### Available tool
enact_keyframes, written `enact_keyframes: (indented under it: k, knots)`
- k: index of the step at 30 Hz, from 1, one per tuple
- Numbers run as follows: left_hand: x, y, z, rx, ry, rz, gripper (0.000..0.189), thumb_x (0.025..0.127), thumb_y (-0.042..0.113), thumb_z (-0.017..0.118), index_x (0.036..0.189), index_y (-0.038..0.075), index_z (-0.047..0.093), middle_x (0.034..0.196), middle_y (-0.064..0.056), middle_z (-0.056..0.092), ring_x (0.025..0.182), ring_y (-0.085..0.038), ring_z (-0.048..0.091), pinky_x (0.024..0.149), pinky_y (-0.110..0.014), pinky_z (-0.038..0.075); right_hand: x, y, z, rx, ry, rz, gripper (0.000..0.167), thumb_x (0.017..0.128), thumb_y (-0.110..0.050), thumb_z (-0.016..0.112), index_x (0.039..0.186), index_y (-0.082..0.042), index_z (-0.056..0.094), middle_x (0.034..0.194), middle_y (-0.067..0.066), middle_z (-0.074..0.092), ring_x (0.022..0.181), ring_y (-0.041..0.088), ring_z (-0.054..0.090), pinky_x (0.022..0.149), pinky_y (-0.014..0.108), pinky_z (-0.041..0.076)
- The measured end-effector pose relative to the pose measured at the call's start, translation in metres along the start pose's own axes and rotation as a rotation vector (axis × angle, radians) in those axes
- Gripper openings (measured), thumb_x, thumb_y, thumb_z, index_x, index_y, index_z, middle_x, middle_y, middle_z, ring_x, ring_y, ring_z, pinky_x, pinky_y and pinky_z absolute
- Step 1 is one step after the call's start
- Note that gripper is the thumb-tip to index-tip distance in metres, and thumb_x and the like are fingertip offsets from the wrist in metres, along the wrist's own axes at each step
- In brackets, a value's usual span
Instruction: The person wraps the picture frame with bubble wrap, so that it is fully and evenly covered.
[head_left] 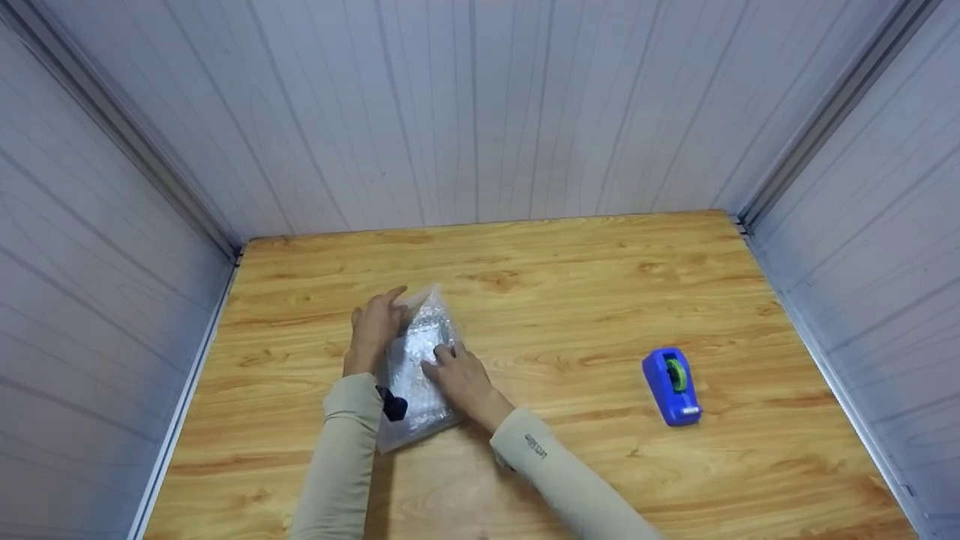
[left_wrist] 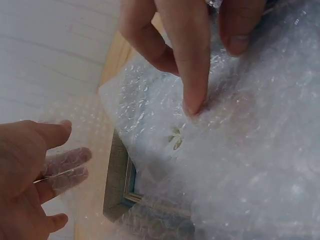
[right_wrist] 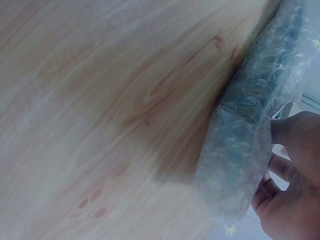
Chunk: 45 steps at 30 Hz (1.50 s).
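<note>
A flat picture frame (left_wrist: 117, 187) with a pale, gold-lined border lies in clear bubble wrap (head_left: 420, 375); one corner shows past the upper layer. At its upper left edge is my left hand (head_left: 375, 326). A loose flap of the wrap lies over the middle fingers of my left hand (left_wrist: 30, 172), which look nearly straight, the thumb apart from them. My right hand (head_left: 459, 379) presses a fingertip onto the top layer, thumb spread away. In the right wrist view, my right hand (right_wrist: 295, 185) is beside the wrapped edge, partly hidden by the wrap (right_wrist: 240, 135).
A blue tape dispenser (head_left: 671, 386) with a green roll stands to the right on the wood-grain table (head_left: 570, 315). White panel walls (head_left: 510, 112) enclose the table at the back and both sides. A black wrist device (head_left: 394, 405) is on the left wrist.
</note>
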<state>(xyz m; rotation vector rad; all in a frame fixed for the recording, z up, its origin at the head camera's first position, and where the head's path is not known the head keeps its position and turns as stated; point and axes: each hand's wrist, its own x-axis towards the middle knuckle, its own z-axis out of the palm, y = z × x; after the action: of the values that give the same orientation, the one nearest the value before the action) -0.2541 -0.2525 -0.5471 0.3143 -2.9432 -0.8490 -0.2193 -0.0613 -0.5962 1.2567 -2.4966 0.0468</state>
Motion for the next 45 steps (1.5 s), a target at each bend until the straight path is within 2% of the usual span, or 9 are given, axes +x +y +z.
enact_keyframes:
  k: [4, 8, 14, 19, 25, 31, 35, 39, 45]
  knots:
    - [-0.004, 0.001, -0.002, 0.024, 0.065, 0.051, 0.025, 0.094, 0.014, 0.056, 0.115, 0.007, 0.068, 0.108, -0.017, 0.068, 0.106, -0.036, 0.062, 0.095, -0.052, 0.045, 0.0, -0.001, 0.001, 0.022, 0.012, -0.013, 0.028, 0.089, -0.015, 0.051, 0.108, -0.026, 0.069, 0.103, 0.006, 0.06, 0.087, 0.023, 0.054, 0.062, 0.029, 0.052]
    - [-0.008, 0.002, -0.007, -0.031, 0.094, 0.088, 0.02, 0.093, 0.007, 0.054, 0.105, 0.0, 0.069, 0.105, -0.018, 0.07, 0.102, -0.036, 0.064, 0.089, -0.049, 0.049, -0.001, -0.001, -0.002, 0.022, 0.03, -0.019, 0.033, 0.089, -0.015, 0.044, 0.107, -0.026, 0.069, 0.102, 0.006, 0.06, 0.084, 0.023, 0.053, 0.061, 0.029, 0.051]
    - [-0.017, 0.005, -0.013, -0.009, 0.058, 0.118, 0.029, 0.088, 0.0, 0.053, 0.112, 0.006, 0.068, 0.106, -0.017, 0.07, 0.101, -0.035, 0.064, 0.085, -0.049, 0.05, -0.002, 0.0, -0.007, -0.022, 0.108, -0.036, 0.029, 0.085, -0.015, 0.05, 0.103, -0.027, 0.07, 0.098, 0.005, 0.059, 0.08, 0.02, 0.052, 0.056, 0.023, 0.044]
    - [-0.028, 0.005, -0.015, 0.019, 0.016, 0.131, 0.033, 0.085, -0.005, 0.055, 0.112, 0.007, 0.069, 0.103, -0.016, 0.071, 0.096, -0.032, 0.065, 0.081, -0.046, 0.052, -0.002, 0.0, -0.008, -0.032, 0.126, -0.036, 0.025, 0.084, -0.015, 0.055, 0.101, -0.026, 0.07, 0.096, 0.005, 0.06, 0.08, 0.021, 0.052, 0.055, 0.022, 0.043]
    - [-0.043, 0.005, -0.01, 0.007, -0.009, 0.139, 0.034, 0.087, -0.005, 0.053, 0.113, 0.007, 0.07, 0.109, -0.014, 0.071, 0.092, -0.03, 0.065, 0.078, -0.044, 0.052, -0.001, 0.0, -0.007, 0.009, 0.053, -0.019, 0.032, 0.088, -0.015, 0.047, 0.107, -0.025, 0.07, 0.101, 0.007, 0.061, 0.085, 0.024, 0.055, 0.059, 0.027, 0.05]
    - [-0.058, 0.002, 0.0, 0.025, -0.045, 0.15, 0.035, 0.089, -0.003, 0.053, 0.12, 0.007, 0.066, 0.12, -0.016, 0.066, 0.112, -0.034, 0.061, 0.095, -0.047, 0.048, 0.0, -0.001, -0.009, 0.047, -0.031, -0.002, 0.034, 0.089, -0.013, 0.045, 0.111, -0.023, 0.069, 0.108, 0.009, 0.06, 0.092, 0.027, 0.055, 0.067, 0.032, 0.053]
    - [-0.065, 0.0, 0.005, 0.089, -0.066, 0.191, 0.038, 0.089, -0.005, 0.054, 0.123, 0.007, 0.064, 0.121, -0.02, 0.064, 0.111, -0.039, 0.06, 0.094, -0.049, 0.048, 0.0, -0.002, -0.01, 0.039, -0.05, -0.001, 0.035, 0.09, -0.013, 0.044, 0.112, -0.024, 0.069, 0.11, 0.009, 0.06, 0.092, 0.027, 0.055, 0.07, 0.032, 0.054]
    - [-0.071, -0.003, 0.01, 0.191, -0.062, 0.269, 0.038, 0.088, -0.004, 0.055, 0.123, 0.006, 0.063, 0.121, -0.026, 0.062, 0.105, -0.045, 0.061, 0.088, -0.053, 0.05, 0.0, -0.002, -0.01, 0.035, -0.059, 0.001, 0.035, 0.091, -0.014, 0.044, 0.113, -0.024, 0.068, 0.111, 0.009, 0.061, 0.094, 0.027, 0.056, 0.071, 0.032, 0.054]
    - [-0.076, -0.006, 0.02, 0.335, -0.086, 0.321, 0.04, 0.087, -0.002, 0.052, 0.125, 0.006, 0.061, 0.13, -0.022, 0.058, 0.118, -0.044, 0.055, 0.094, -0.055, 0.046, 0.0, -0.003, -0.009, 0.019, -0.065, 0.003, 0.035, 0.09, -0.016, 0.045, 0.113, -0.025, 0.069, 0.112, 0.008, 0.06, 0.093, 0.025, 0.055, 0.072, 0.031, 0.054]
